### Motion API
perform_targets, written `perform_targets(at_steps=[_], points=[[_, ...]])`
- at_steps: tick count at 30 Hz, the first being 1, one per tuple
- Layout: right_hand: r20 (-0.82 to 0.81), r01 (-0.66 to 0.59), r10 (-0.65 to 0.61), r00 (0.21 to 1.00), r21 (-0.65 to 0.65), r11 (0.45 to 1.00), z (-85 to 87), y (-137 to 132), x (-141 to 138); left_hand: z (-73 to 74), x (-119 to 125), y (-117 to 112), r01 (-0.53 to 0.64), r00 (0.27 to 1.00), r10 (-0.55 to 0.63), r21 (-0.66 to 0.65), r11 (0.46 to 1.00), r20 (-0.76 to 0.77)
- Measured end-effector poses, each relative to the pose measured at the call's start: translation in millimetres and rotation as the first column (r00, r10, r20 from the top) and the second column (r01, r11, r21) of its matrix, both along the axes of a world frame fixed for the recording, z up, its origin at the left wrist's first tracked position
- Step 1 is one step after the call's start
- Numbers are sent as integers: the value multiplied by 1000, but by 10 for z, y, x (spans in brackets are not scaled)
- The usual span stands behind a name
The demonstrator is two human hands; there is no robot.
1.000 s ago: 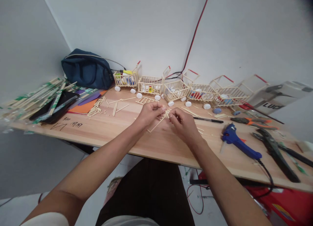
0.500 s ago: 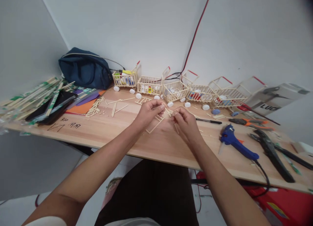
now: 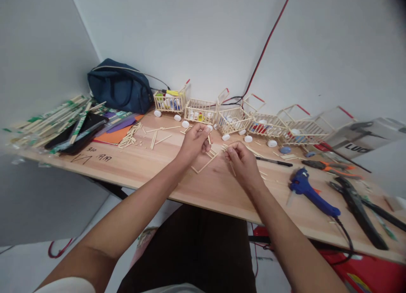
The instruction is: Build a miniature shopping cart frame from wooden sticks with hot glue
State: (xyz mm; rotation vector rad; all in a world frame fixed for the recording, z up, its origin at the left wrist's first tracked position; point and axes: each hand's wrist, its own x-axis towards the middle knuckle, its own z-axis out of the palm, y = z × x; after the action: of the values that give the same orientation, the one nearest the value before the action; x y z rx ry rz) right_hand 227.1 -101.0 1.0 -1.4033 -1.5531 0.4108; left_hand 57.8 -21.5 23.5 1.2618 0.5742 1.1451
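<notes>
My left hand (image 3: 194, 144) is closed, with a short thin wooden stick (image 3: 209, 139) at its fingertips. To its right, my right hand (image 3: 240, 158) pinches several short wooden sticks (image 3: 224, 146) that poke out past the thumb and forefinger. The two hands are a little apart, just above the table. Below and between them a flat frame of glued-looking sticks (image 3: 204, 163) lies on the wood, partly covered by my left hand. Behind the hands stands a row of small stick-built shopping carts (image 3: 234, 120) with white and blue wheels.
A blue glue gun (image 3: 309, 192), orange-handled pliers (image 3: 331, 168), a black cutter tool (image 3: 358, 212) and a black pen (image 3: 274, 161) lie to the right. Left are a navy bag (image 3: 120, 88), bundled chopsticks (image 3: 60, 119), cut stick pieces (image 3: 130, 136) and orange paper (image 3: 116, 135).
My hands have drawn slightly apart, and my left fingers have tipped downward with a stick now showing at them. The whole view has shifted, so the table sits farther right.
</notes>
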Motion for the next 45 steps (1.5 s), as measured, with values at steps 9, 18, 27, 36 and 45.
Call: perform_targets(at_steps=[9,18,27,36,45], points=[[-338,-221,177,924,-96,971,36,11,-84,-10,63,-7,137,990,-139,60,989,27],[-359,-271,195,913,-176,946,123,6,-39,74,82,-105,137,988,-141,68,988,59],[-321,34,-55,946,-73,997,136,-22,59,99,-63,-18,41,981,-39,-6,999,191],[-301,280,-221,928,167,945,127,10,185,157,-146,120,-234,942,239,-46,971,235],[-105,183,-165,981,208,961,187,-4,83,86,-118,176,-254,959,245,44,966,140]])
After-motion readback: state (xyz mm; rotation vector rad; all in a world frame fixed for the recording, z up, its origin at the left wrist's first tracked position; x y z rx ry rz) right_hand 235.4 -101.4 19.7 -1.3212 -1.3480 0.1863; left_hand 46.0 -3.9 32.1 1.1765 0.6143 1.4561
